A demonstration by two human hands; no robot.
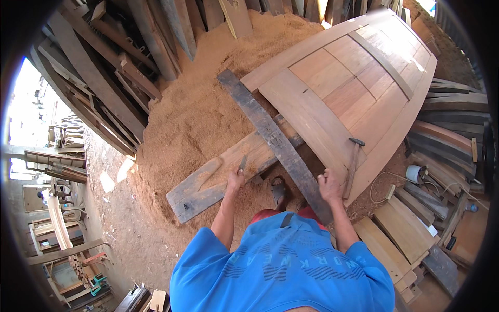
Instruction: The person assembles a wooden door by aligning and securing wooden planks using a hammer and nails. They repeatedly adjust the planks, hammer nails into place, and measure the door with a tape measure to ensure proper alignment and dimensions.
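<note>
My left hand (235, 179) is closed around a chisel (243, 163), a short flat grey blade that points up and away above a wooden plank (189, 195). Its handle is hidden in my fist. My right hand (328, 185) is closed beside the near corner of a large panelled wooden door (332, 112); whatever its curled fingers may hold cannot be made out. Between my hands a dark weathered beam (275, 138) crosses the plank. On the door, just right of my right hand, lies a hammer (353, 166) with a wooden handle.
A broad heap of sawdust (182, 122) surrounds the plank. Timber boards (96, 73) lean at the back left, and more boards (447, 135) are stacked at the right. A white cable (382, 179) runs over the ground beside a white round container (415, 173). My sandalled foot (279, 191) is under the beam.
</note>
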